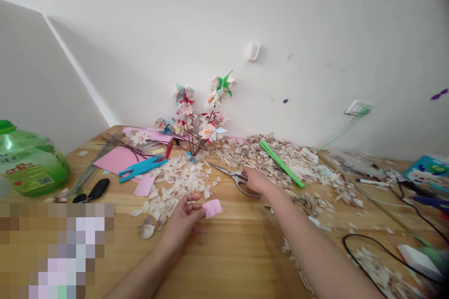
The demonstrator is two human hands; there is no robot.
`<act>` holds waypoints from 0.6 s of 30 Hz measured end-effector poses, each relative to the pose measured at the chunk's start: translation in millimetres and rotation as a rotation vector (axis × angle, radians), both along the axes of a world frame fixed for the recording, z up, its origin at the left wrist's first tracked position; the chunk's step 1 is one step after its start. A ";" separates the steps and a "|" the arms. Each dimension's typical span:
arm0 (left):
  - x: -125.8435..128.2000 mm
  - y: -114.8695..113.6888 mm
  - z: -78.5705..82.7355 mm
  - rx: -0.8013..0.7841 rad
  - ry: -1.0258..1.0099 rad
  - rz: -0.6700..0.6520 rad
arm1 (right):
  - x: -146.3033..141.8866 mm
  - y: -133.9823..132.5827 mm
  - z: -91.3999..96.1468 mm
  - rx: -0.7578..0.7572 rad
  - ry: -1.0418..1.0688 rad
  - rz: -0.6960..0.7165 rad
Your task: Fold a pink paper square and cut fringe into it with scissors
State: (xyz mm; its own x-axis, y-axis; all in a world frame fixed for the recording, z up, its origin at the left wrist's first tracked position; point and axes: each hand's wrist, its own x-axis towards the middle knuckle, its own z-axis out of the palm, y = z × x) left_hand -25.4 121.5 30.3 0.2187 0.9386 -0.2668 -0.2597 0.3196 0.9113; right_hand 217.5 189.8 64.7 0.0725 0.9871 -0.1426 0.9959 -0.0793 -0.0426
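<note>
My left hand [184, 217] pinches a small pink piece of fringed paper [213, 207] just above the wooden table [231, 252]. My right hand [255, 180] reaches forward and rests on the handles of a pair of silver scissors [229, 174], fingers curled over them; the blades point left toward a bunch of paper flowers [199, 117] on stems by the wall. Pale paper petals [175, 187] lie scattered around both hands.
A green plastic jug [30, 161] stands at the left. Pink paper sheets [115, 159], a blue cutout [142, 168], thin wires and a black tool [98, 188] lie left of centre. Green strips [280, 163], paper scraps, pens, a black cable [379, 247] and a box [426, 173] fill the right.
</note>
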 end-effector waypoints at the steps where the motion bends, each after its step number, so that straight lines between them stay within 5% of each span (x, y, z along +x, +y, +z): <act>1: 0.1 -0.8 0.4 -0.005 0.000 -0.008 | -3.5 -5.0 5.8 0.037 0.015 0.021; 6: -0.5 -4.3 3.1 -0.039 -0.011 -0.043 | -31.8 -56.0 33.2 0.221 0.156 0.251; 8: -0.3 -4.8 3.1 -0.051 -0.016 -0.062 | -44.0 -81.5 35.0 0.234 0.282 0.452; 12: 1.0 -4.7 1.2 -0.061 -0.023 -0.091 | -60.6 -113.8 22.9 0.384 0.333 0.635; 18: 1.7 -6.1 0.2 -0.072 -0.019 -0.107 | -63.7 -113.6 3.9 0.560 0.241 0.736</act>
State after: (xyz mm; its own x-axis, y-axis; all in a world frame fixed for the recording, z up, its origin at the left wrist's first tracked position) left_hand -23.7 115.4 30.5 0.3224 0.8882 -0.3274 -0.2381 0.4108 0.8801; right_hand 153.8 76.2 68.6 -0.5637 0.7026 0.4342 0.7472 0.6579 -0.0946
